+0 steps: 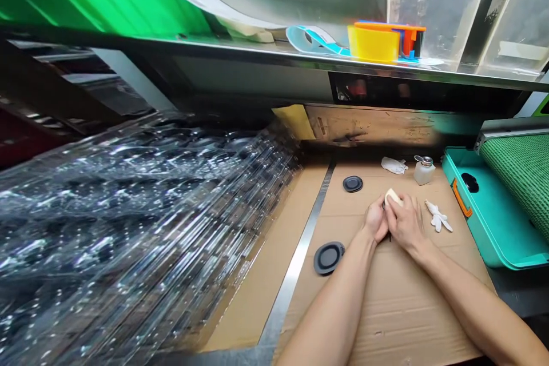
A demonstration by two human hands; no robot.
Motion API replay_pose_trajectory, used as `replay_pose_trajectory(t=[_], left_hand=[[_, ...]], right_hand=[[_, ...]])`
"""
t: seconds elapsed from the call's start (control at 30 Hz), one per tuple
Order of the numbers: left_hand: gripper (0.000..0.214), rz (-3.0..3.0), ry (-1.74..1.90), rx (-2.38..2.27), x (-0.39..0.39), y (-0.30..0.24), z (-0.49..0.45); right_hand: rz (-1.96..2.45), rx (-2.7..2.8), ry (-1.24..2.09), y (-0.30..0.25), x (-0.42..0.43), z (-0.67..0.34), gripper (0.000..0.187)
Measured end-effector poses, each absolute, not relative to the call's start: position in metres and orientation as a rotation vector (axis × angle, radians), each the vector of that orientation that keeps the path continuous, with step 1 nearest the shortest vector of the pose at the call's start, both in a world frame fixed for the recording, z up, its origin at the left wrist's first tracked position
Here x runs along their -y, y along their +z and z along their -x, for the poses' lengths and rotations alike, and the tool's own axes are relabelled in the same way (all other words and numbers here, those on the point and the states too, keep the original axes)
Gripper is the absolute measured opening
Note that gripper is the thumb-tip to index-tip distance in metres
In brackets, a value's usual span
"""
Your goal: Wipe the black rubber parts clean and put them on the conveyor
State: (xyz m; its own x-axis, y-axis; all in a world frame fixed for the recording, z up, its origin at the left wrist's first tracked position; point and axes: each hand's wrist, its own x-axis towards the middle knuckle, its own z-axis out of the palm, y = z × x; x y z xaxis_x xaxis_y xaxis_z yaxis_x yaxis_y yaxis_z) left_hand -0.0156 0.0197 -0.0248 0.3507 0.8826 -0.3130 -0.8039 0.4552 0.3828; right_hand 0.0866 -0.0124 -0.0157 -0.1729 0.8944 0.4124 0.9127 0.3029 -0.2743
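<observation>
My two hands meet above the cardboard-covered bench. The right hand [405, 220] is closed on a small cream-coloured pad [392, 197], possibly a folded cloth or sponge. Against it, my left hand [376, 219] is curled round a small dark piece [385, 204], mostly hidden by the fingers. One dark grey round lid-like part [329, 258] lies beside my left forearm, and a similar dark part [353, 184] lies farther back. Right of my hands is a twisted white cloth [438, 217]. A small bottle with a metal top [424, 170] stands behind them.
Stacked clear plastic trays [141, 229] fill the left side. A teal bin [493, 240] with an orange latch and a dark piece inside stands at right, beside a green conveyor belt [518, 166]. Overhead, a shelf holds a yellow tape roll [373, 43]. A crumpled white glove [394, 165] lies behind.
</observation>
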Motion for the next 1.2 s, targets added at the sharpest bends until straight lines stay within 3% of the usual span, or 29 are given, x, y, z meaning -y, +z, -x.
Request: replay_pose_trajectory(t=[0.77,0.93,1.1,1.2], left_hand=[[0.037,-0.204,1.233,-0.603,-0.019,-0.026,0.018],[0.037,-0.229,1.252,-0.585,-0.019,-0.022,0.016],[0.032,-0.236,1.22,-0.578,-0.017,-0.022,0.014],[0.032,-0.26,1.22,-0.587,-0.015,-0.023,0.01]], right_hand=[[1.65,1.934,-0.008,-0.024,0.001,-0.106,0.038],[1.53,1.858,0.221,-0.02,0.001,-0.119,0.061],[1.49,1.946,0.513,-0.007,0.01,-0.125,0.054],[1.485,1.875,0.544,-0.006,0.007,-0.122,0.036]])
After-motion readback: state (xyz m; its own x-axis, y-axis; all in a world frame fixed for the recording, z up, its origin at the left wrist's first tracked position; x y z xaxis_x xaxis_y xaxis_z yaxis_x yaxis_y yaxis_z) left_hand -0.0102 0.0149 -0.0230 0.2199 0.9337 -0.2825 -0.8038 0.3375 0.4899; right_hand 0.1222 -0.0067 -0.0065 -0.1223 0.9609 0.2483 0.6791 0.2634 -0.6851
